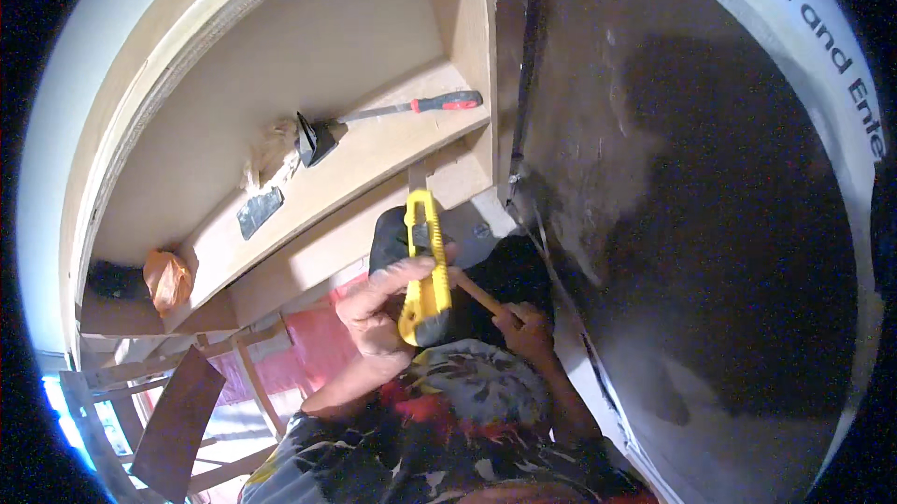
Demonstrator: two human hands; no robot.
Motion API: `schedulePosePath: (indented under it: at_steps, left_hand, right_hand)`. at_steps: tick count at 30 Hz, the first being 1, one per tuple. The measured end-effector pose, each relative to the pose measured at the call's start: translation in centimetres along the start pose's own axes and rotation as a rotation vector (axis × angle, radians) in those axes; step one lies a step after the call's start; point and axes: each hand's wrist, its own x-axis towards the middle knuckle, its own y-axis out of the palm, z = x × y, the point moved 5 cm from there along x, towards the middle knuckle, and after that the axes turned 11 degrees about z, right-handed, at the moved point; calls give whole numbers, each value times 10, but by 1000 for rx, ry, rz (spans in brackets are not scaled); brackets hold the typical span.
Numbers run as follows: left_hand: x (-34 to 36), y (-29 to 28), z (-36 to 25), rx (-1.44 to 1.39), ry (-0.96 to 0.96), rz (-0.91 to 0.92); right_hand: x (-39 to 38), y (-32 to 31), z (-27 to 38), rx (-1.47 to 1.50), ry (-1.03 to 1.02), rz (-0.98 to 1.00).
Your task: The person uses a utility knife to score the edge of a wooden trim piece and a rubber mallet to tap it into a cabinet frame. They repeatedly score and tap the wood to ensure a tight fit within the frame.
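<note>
Utility knife (432,294) near centre frame, blade toward 12 o'clock, lying over the body. Left hand (378,308) wraps its handle, thumb pressed on the body. Right hand (528,328), at 4 o'clock from the knife, pinches the lower end of a slim wooden stick (478,292); stick's upper end comes up beside the knife, contact can't tell.

Step in hand, my read: trimming or pointing the stick. Next move calls for a firm stick grip and the blade edge laid shallow on the wood, fingers out of its path.

Materials: knife is yellow ribbed plastic, dark butt end, slim flat blade. Stick straight, tan. At 12 o'clock, pale, smooth wooden shelf (360,158) carrying a long tool (447,102) with red-black grip. Crumpled orange bag (168,282) at 9 o'clock. Big dark panel (738,224) at 2–4 o'clock, scuffed, blotchy.
</note>
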Motion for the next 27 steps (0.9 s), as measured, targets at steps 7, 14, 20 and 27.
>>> schedulePosePath:
  at_steps: [7, 14, 20, 27]
  left_hand:
    - [-1, -8, 2, 188, -184, -118]
    - [22, -24, 29, -70, -156, -113]
    - [73, 2, 36, 118, -249, 65]
    - [152, 18, 32, 359, -31, 74]
  right_hand:
    - [-2, 7, -11, -125, -50, -74]
    - [-5, 7, 0, -171, -40, -37]
    - [-2, 2, -8, 49, 75, -19]
    - [2, 2, -14, 19, 11, -95]
